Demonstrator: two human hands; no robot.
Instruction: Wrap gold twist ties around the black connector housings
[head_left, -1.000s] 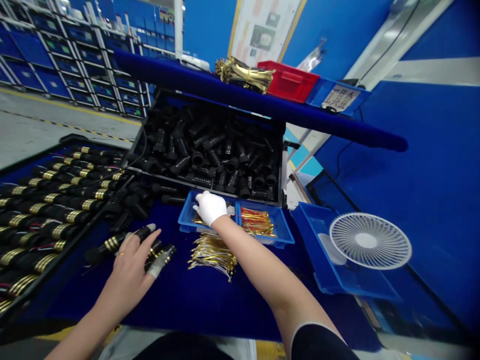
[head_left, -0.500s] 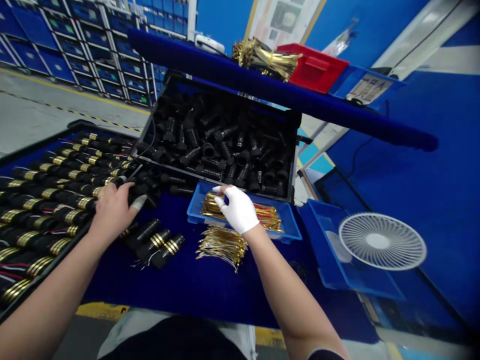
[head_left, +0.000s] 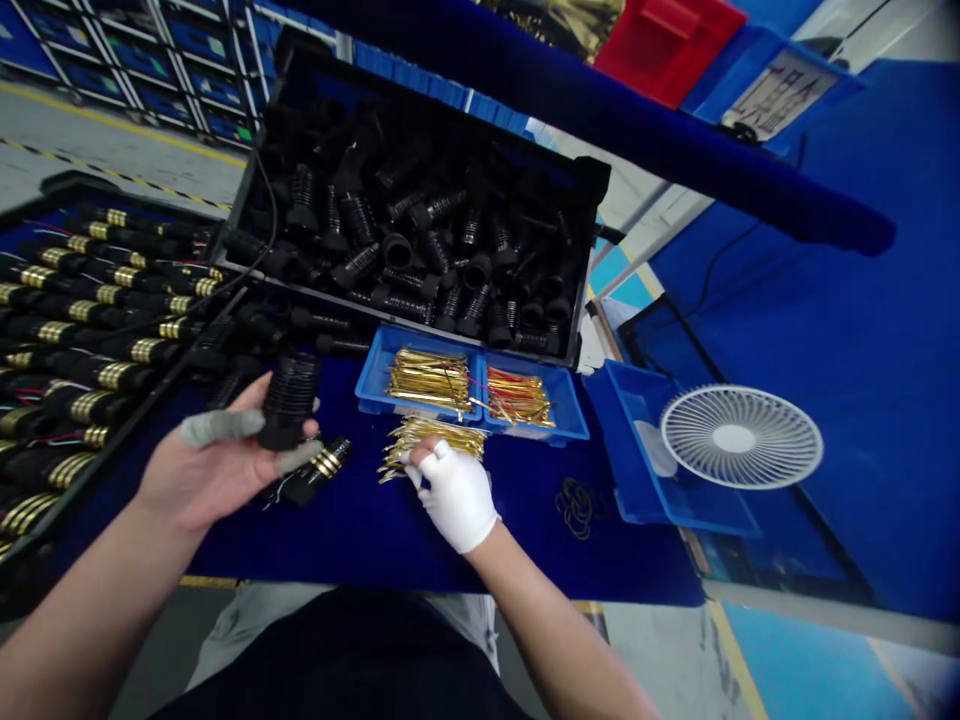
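Note:
My left hand, with pale finger cots on some fingers, is closed round a black ribbed plastic cylinder held upright above the table. Below and beside it lies a black cylinder with gold rings and thin wires. My right hand, in a white glove with bare fingertips, pinches at the near edge of a loose pile of gold metal strips; whatever sits between the fingertips is too small to make out. Just behind are two blue trays, one with gold strips, the other with red-wired gold strips.
An open black case full of ribbed cylinders stands at the back. A tray of gold-ringed cylinders fills the left side. To the right are black rubber rings, a white fan and a blue bin. A padded shelf hangs overhead.
My left hand has come away from the black parts at the left, now with a ribbed cylinder. My right hand has moved from the blue tray down to the loose gold strips. The view has tilted downward.

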